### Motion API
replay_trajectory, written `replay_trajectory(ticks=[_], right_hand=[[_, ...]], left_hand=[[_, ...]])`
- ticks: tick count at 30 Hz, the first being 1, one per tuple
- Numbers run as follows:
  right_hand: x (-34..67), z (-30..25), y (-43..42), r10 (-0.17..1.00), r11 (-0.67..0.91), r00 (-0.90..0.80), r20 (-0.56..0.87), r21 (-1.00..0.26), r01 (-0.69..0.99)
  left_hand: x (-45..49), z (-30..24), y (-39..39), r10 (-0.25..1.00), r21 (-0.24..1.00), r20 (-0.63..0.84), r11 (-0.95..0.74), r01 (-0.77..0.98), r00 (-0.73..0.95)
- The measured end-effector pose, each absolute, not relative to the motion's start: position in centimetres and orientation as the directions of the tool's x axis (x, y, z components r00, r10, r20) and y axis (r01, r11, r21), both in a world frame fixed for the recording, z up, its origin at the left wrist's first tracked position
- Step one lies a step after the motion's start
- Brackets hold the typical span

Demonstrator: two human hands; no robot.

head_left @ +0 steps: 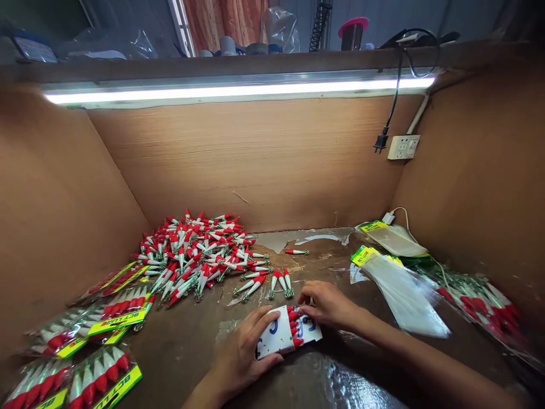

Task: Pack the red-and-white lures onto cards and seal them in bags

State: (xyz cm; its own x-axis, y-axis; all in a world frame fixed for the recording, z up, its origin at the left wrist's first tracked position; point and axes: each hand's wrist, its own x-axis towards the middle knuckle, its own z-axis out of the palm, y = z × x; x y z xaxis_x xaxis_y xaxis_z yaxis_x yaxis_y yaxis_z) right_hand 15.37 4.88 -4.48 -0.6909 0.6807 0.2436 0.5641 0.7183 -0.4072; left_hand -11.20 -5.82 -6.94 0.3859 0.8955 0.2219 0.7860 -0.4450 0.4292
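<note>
My left hand (249, 343) is wrapped around a white printed card holder (272, 332) with blue marks, resting on the table. A row of squid lures (294, 328) sits in the holder, their red tips showing across its middle. At the far end of that row my right hand (323, 304) has its fingers curled and pinched against the tips and the card; what lies between the fingertips is hidden. Just beyond the holder lie three loose lures (281, 283) side by side, red ends away from me.
A large heap of red-and-white lures (196, 255) fills the back left. Packed lure bags (106, 375) lie at front left. Empty clear bags (400, 289) with yellow-green headers are on the right, beside more bagged lures (485, 301). A plug (381, 141) hangs at back right.
</note>
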Motion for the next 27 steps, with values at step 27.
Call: replay_trajectory(ticks=[27], right_hand=[[15.1, -6.4, 4.7, 0.584, 0.796, -0.793, 0.177, -0.317, 0.515]], left_hand=[[-12.0, -8.0, -5.7, 0.885, 0.422, 0.172, -0.464, 0.779, 0.433]])
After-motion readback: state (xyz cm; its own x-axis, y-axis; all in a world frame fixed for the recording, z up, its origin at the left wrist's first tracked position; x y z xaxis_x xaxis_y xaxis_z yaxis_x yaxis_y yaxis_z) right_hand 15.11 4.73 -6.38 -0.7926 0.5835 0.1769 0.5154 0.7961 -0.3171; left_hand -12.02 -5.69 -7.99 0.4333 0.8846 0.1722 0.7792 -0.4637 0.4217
